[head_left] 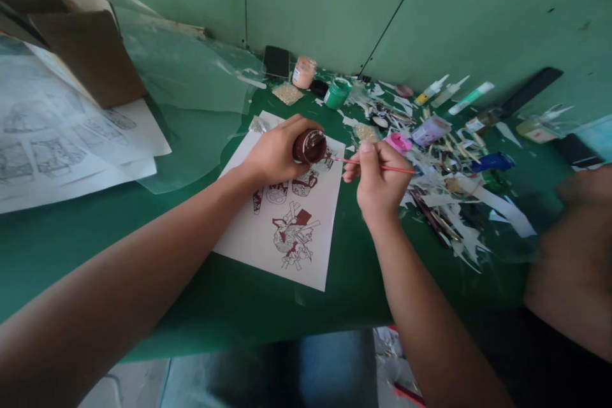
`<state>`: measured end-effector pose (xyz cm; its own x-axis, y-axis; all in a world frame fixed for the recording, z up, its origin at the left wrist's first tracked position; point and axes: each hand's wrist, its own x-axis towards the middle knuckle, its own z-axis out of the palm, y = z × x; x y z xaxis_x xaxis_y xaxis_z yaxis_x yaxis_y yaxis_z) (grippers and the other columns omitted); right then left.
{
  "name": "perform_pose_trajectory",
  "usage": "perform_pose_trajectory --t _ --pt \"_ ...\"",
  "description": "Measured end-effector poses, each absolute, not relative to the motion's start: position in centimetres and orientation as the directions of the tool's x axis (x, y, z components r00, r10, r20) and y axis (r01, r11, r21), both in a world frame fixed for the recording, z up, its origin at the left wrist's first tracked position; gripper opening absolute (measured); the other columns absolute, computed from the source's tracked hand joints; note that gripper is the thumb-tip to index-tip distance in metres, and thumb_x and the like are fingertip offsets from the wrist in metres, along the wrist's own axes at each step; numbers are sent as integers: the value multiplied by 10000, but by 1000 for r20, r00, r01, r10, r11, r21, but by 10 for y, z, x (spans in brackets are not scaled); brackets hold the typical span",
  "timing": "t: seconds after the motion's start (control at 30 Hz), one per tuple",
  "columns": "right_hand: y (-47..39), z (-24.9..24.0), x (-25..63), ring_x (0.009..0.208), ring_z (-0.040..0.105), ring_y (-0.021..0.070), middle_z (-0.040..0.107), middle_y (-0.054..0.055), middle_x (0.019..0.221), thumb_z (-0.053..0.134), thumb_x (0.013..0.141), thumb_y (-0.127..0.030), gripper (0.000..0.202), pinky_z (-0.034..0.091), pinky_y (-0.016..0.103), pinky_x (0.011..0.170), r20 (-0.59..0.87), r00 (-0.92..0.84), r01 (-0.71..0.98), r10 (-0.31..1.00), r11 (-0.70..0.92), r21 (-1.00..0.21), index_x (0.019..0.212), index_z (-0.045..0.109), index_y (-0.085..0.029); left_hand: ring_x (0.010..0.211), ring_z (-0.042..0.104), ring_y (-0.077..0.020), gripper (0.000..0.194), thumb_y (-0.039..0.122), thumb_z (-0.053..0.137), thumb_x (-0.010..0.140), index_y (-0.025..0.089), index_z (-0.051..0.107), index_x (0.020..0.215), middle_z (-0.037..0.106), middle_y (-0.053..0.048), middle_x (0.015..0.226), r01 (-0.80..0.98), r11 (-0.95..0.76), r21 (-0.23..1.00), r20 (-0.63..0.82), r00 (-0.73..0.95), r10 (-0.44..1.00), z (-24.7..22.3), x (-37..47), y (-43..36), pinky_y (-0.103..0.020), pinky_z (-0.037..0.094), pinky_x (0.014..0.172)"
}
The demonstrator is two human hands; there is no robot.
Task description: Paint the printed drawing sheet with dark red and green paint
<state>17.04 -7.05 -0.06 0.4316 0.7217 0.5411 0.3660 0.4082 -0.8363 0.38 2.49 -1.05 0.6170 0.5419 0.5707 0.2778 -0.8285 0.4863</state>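
A white sheet (306,229) with line drawings, some filled in dark red, lies on the green table. Over its upper part, my left hand (280,150) is wrapped round a jar of dark red paint (310,146), tilted so that its open mouth shows. My right hand (380,178), just off the sheet's right edge, pinches a thin red paintbrush (396,169). The brush tip points left towards the jar, a little to its right. Part of the drawings is hidden under my left hand and the jar.
Open jars of peach (304,72) and green paint (337,94) stand behind the sheet. Paper scraps, tubes and tools litter the right side. At the left are a cardboard box (90,51) and printed sheets (57,153). Another person's blurred arm (574,255) is at the right edge.
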Motion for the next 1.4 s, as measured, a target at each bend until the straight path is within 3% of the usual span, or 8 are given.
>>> perform_pose_trajectory --t 0.13,0.3,0.37,0.7,1.4 --pt "-74 -2 172 339 485 63 487 -81 438 592 876 -417 368 410 199 353 516 498 312 697 411 -857 575 504 -224 1024 639 -241 549 162 661 647 174 575 1190 641 -85 1172 295 -820 491 574 599 559 -13 5 26 -357 523 852" --pt "-108 -13 151 281 421 71 454 -72 378 546 891 -517 450 402 222 314 235 548 110 803 209 -972 551 513 -224 1026 640 -235 563 134 677 621 170 587 1175 654 -78 1159 284 -797 533 580 563 589 -16 7 28 -354 520 880" --pt "-126 -17 141 286 432 71 464 -67 372 569 880 -523 461 422 220 331 182 507 119 842 140 -983 539 522 -216 1041 639 -243 578 127 684 611 166 587 1180 653 -81 1173 282 -788 548 576 556 599 -17 7 28 -364 519 897" --pt "-146 -12 128 326 508 63 501 -57 383 620 836 -369 408 414 174 357 171 464 343 869 1 -939 484 498 -202 1093 626 -272 595 132 676 621 177 562 1204 635 -86 1208 276 -781 560 566 561 604 -21 9 32 -404 503 951" --pt "-145 -14 129 334 518 62 531 -50 396 631 850 -372 412 386 169 358 174 413 392 894 -2 -920 497 506 -200 1144 606 -286 607 146 692 611 228 542 1193 621 -75 1236 301 -757 580 514 586 627 -17 10 31 -434 498 1005"
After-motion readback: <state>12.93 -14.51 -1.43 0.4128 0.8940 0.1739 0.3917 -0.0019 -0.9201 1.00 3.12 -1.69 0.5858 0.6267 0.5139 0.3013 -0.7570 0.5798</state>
